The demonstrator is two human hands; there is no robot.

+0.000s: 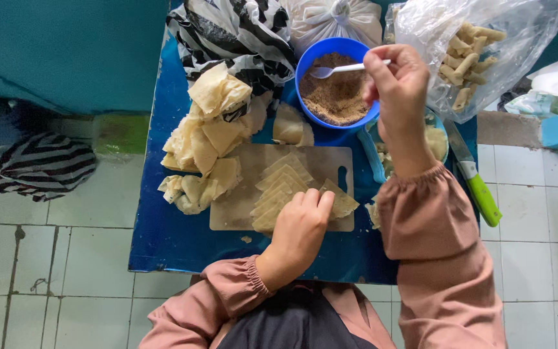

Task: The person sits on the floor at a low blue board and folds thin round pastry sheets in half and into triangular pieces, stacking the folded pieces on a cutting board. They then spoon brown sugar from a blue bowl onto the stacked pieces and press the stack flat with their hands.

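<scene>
Seen from above, a small blue table [163, 239] on a white tiled floor. At its far edge sit three bags: a black-and-white striped plastic bag [234, 32], a tied white bag [337, 18], and a clear bag of rolled pastry sticks [469, 52] at the right. One blue bowl [308, 61] holds brown crumbly filling [334, 97]. The right hand [395, 84] pinches a white plastic spoon [343, 68] over this bowl, fingers closed on its handle. Nearer, one pale cutting board [234, 207] carries a fanned row of thin pastry wrappers [279, 187]. The left hand [301, 226] rests on them, fingers curled, fingertips touching one triangular wrapper [342, 201]. A loose wrapper pile [205, 139] lies left. One green-handled knife [479, 187] lies right.
</scene>
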